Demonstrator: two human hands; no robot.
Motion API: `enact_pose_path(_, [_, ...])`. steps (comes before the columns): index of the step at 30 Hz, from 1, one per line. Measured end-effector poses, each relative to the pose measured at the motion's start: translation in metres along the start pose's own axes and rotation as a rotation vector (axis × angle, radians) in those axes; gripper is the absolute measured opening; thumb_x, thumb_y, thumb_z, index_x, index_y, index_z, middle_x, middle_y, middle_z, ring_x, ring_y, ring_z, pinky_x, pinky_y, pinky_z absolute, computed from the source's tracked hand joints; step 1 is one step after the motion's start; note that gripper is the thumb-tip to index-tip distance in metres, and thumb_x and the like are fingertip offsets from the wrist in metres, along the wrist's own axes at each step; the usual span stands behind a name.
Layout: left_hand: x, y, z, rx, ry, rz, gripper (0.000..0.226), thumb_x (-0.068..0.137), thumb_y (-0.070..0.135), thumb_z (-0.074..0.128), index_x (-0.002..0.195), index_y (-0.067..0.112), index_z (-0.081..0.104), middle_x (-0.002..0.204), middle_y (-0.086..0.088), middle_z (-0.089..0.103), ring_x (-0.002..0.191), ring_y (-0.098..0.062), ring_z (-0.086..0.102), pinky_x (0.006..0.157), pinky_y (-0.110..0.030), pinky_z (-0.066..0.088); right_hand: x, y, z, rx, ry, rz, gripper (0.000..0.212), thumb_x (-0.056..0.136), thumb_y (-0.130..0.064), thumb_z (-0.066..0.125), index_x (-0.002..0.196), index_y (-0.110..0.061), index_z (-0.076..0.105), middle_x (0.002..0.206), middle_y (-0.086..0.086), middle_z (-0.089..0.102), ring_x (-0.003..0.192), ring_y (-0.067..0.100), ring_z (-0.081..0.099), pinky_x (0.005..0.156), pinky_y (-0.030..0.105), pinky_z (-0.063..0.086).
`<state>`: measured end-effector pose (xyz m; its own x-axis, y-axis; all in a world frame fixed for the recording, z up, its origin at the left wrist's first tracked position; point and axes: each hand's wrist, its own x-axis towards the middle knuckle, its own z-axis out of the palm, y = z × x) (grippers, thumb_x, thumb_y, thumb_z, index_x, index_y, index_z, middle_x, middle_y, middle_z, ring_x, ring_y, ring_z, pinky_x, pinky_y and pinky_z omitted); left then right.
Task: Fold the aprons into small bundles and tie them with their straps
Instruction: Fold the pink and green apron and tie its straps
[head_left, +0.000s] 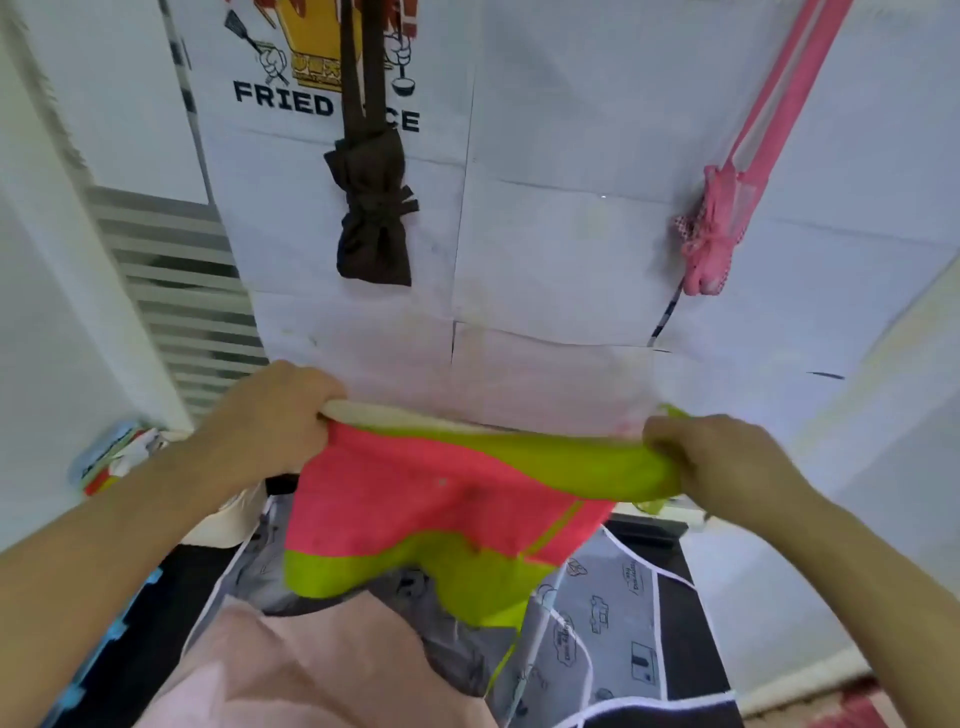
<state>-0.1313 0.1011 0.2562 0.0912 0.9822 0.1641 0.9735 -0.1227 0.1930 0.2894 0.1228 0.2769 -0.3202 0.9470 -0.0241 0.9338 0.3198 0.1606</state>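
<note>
Gripping: coral-pink and lime-green fabric apron (415, 499), top edge bunched in curled fingers of left hand (280, 410) and right hand (722, 462).

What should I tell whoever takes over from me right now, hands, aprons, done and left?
Left hand grips the left end of the pink and green apron; right hand grips its right end. The apron is held up, partly rolled along the top, its lower part hanging loose.
Done: brown bundle and pink bundle hang tied on the wall.
Left: finish folding this apron and tie it with its straps. A grey printed cloth lies below, possibly another apron to do.
</note>
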Motion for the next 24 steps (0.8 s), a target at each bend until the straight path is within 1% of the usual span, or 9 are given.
enact_pose_path(2, [0.007,-0.009,0.005,-0.095,0.078,-0.076,0.037,0.075,-0.008,0.057,0.057,0.023,0.050,0.055,0.002,0.052,0.056,-0.024,0.052,0.050,-0.033,0.038,0.014,0.023,0.003,0.151,0.227,0.069,0.024,0.088,-0.016,0.059,0.098,-0.036,0.050,0.070,-0.002,0.060,0.075,0.035,0.062,0.065,0.041,0.054])
enact_pose_path(5, [0.019,-0.002,0.000,-0.137,0.161,-0.058,0.032,0.070,-0.012,0.052,0.056,0.016,0.047,0.053,-0.004,0.052,0.054,-0.030,0.053,0.050,-0.038,0.036,0.021,0.033,-0.005,0.285,0.375,0.039,0.015,0.091,-0.022,0.048,0.090,-0.030,0.061,0.061,-0.001,0.054,0.063,0.034,0.054,0.058,0.041,0.051])
enact_pose_path(11, [0.031,0.000,-0.010,-0.160,0.212,-0.117,0.026,0.075,-0.009,0.051,0.062,0.012,0.059,0.061,-0.008,0.059,0.062,-0.030,0.056,0.054,-0.040,0.040,0.032,0.047,-0.015,0.497,0.347,0.106,0.035,0.089,0.006,0.053,0.078,-0.025,0.063,0.062,-0.002,0.057,0.061,0.016,0.052,0.056,0.030,0.039])
enact_pose_path(14, [0.037,0.003,-0.016,-0.177,0.272,-0.144,0.023,0.081,-0.001,0.051,0.061,0.010,0.052,0.059,-0.010,0.055,0.061,-0.031,0.051,0.056,-0.042,0.039,0.038,0.053,-0.020,0.512,0.386,0.152,0.031,0.096,-0.001,0.059,0.075,-0.024,0.062,0.062,0.001,0.057,0.060,0.019,0.053,0.056,0.028,0.039])
enact_pose_path(17, [0.039,0.009,-0.021,-0.212,0.296,-0.147,0.023,0.085,0.008,0.054,0.065,0.003,0.043,0.061,-0.019,0.051,0.062,-0.037,0.050,0.056,-0.046,0.039,0.043,0.058,-0.032,0.526,0.468,0.204,0.022,0.100,-0.012,0.059,0.080,-0.021,0.062,0.067,0.005,0.058,0.069,0.026,0.057,0.058,0.030,0.037])
enact_pose_path(19, [0.037,0.015,-0.018,-0.234,0.275,-0.150,0.025,0.087,0.010,0.055,0.066,0.004,0.042,0.062,-0.018,0.052,0.061,-0.033,0.049,0.054,-0.041,0.034,0.035,0.055,-0.044,0.426,0.611,0.226,0.004,0.098,-0.015,0.060,0.096,-0.014,0.064,0.086,0.012,0.062,0.089,0.040,0.059,0.068,0.037,0.039])
enact_pose_path(21, [0.030,0.020,-0.003,-0.241,0.213,-0.153,0.026,0.090,0.012,0.054,0.067,0.006,0.044,0.064,-0.014,0.053,0.061,-0.029,0.049,0.052,-0.037,0.030,0.010,0.014,-0.019,0.191,0.821,0.161,0.030,0.090,-0.019,0.065,0.114,-0.003,0.059,0.108,0.023,0.056,0.102,0.045,0.054,0.081,0.048,0.042])
enact_pose_path(22, [0.027,0.022,0.005,-0.254,0.186,-0.161,0.026,0.091,0.013,0.054,0.068,0.007,0.045,0.066,-0.014,0.054,0.062,-0.028,0.051,0.052,-0.036,0.030,-0.011,-0.029,0.008,0.209,0.802,0.025,0.030,0.086,-0.020,0.065,0.110,-0.003,0.059,0.108,0.021,0.053,0.098,0.043,0.053,0.078,0.050,0.042])
enact_pose_path(24, [0.022,0.021,0.025,-0.303,0.153,-0.215,0.022,0.092,0.012,0.053,0.071,0.007,0.049,0.070,-0.013,0.056,0.066,-0.028,0.054,0.053,-0.035,0.031,-0.049,-0.107,0.092,0.303,0.453,-0.211,0.029,0.087,-0.030,0.055,0.108,-0.011,0.062,0.111,0.013,0.053,0.096,0.038,0.056,0.074,0.049,0.045])
